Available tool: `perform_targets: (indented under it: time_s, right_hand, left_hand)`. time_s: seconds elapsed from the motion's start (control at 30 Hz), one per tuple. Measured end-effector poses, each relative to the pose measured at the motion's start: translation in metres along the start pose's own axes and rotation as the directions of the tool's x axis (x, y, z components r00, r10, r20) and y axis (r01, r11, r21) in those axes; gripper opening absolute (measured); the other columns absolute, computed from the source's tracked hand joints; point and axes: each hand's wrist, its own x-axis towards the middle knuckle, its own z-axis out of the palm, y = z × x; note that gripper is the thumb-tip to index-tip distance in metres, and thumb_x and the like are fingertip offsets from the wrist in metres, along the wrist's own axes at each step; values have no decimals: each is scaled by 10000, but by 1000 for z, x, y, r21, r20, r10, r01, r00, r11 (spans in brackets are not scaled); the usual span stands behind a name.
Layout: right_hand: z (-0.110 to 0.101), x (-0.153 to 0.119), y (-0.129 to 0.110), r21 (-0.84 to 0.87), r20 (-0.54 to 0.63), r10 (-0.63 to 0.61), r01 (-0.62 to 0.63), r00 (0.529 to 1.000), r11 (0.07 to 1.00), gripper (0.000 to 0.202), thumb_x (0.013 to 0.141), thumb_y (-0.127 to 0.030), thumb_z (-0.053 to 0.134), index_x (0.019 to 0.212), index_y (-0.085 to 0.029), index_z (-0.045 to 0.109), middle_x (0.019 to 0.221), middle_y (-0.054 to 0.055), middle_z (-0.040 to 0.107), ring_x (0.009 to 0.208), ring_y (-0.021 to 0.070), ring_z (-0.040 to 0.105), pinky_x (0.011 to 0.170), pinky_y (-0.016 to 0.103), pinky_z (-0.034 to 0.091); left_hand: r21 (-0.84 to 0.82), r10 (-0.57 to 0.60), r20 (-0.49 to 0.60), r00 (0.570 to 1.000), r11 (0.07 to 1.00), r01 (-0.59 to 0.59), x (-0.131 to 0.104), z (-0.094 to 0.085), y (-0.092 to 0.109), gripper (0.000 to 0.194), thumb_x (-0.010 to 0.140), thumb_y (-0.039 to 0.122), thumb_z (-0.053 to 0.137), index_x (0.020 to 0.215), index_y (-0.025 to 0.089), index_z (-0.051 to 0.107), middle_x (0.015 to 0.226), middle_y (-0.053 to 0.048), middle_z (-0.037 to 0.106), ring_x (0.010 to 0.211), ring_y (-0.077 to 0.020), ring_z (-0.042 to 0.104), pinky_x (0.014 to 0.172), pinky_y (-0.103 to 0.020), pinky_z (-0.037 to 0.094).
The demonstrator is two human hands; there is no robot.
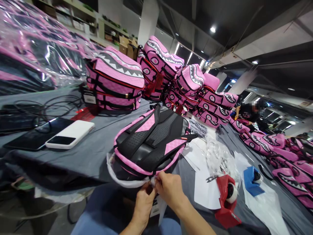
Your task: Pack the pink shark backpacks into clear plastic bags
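A black backpack with pink trim (156, 137) lies on the table with its straps and padded back facing up. Its near end points at me. A loop of white translucent plastic (122, 181) curves around that near end. Both of my hands meet at the plastic, just below the pink edge. My left hand (144, 200) pinches it from below. Pressed close beside it, my right hand (170, 187) has its fingers closed on the same plastic. A white tag (154, 209) hangs under my hands, partly hidden.
At left lie a white power bank (80, 129), a dark tablet (31, 135) and tangled cables. Pink shark-mouth backpacks (117, 78) are stacked behind. To the right are white paper sheets (205, 189), a red tape dispenser (226, 209) and a blue one (250, 179). A person stands farther off.
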Motion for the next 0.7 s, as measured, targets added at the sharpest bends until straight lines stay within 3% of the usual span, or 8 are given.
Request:
perform_targets:
  time_s: [0.17, 0.27, 0.33, 0.4, 0.5, 0.6, 0.7]
  right_hand:
    - [7, 1, -3, -62, -58, 76, -80, 995, 995, 63, 902, -218, 621, 843, -225, 642, 702, 35, 750, 635, 185, 701, 516, 282, 207]
    - [7, -6, 4, 76, -6, 95, -95, 995, 993, 46, 925, -229, 585, 883, -229, 603, 745, 46, 745, 647, 186, 682, 527, 269, 242]
    - [7, -12, 10, 263, 31, 105, -109, 994, 959, 46, 947, -226, 522, 927, -231, 563, 755, 28, 717, 638, 174, 648, 551, 257, 281]
    - [8, -15, 16, 509, 44, 101, -110, 994, 854, 69, 963, -235, 459, 941, -229, 523, 750, 5, 665, 635, 156, 603, 589, 247, 336]
    - [16, -12, 22, 811, 124, 79, -147, 989, 566, 58, 914, -267, 479, 901, -215, 503, 685, -31, 566, 577, 126, 515, 584, 235, 382]
    - [29, -2, 24, 903, 329, 8, -318, 944, 288, 108, 825, -288, 531, 893, -208, 505, 561, -87, 484, 430, 86, 372, 469, 212, 326]
    - [41, 4, 21, 900, 388, 60, -392, 920, 191, 224, 748, -291, 601, 909, -225, 461, 509, -126, 464, 380, 76, 362, 431, 198, 301]
  left_hand:
    - [-103, -14, 113, 994, 994, 25, -10, 0, 12, 617, 501, 556, 897, 965, 180, 740, 996, -87, 782, 987, -313, 707, 877, -384, 562]
    - [-241, -71, 72, 995, 967, 87, -13, 4, 17, 587, 508, 562, 893, 937, 183, 762, 999, -82, 785, 1049, -314, 703, 946, -392, 556]
    - [-264, -118, 16, 993, 957, 118, -11, 6, 17, 539, 472, 551, 906, 836, 176, 775, 920, -82, 788, 1002, -316, 717, 945, -402, 558]
    - [-254, -142, 3, 990, 957, 138, -8, 5, 14, 531, 435, 536, 917, 797, 174, 779, 880, -82, 785, 970, -322, 723, 938, -423, 563]
    - [-231, -152, -33, 988, 963, 140, -3, 0, 6, 567, 415, 549, 917, 828, 182, 791, 904, -74, 786, 1054, -323, 698, 1035, -427, 509]
    - [-137, -140, -87, 986, 982, 127, -2, -7, 3, 596, 439, 603, 899, 857, 191, 794, 950, -73, 790, 1138, -336, 660, 1142, -445, 406]
    - [-77, -136, -96, 986, 989, 129, -2, -8, 8, 652, 422, 682, 882, 856, 203, 792, 981, -78, 792, 1181, -354, 640, 1188, -476, 343]
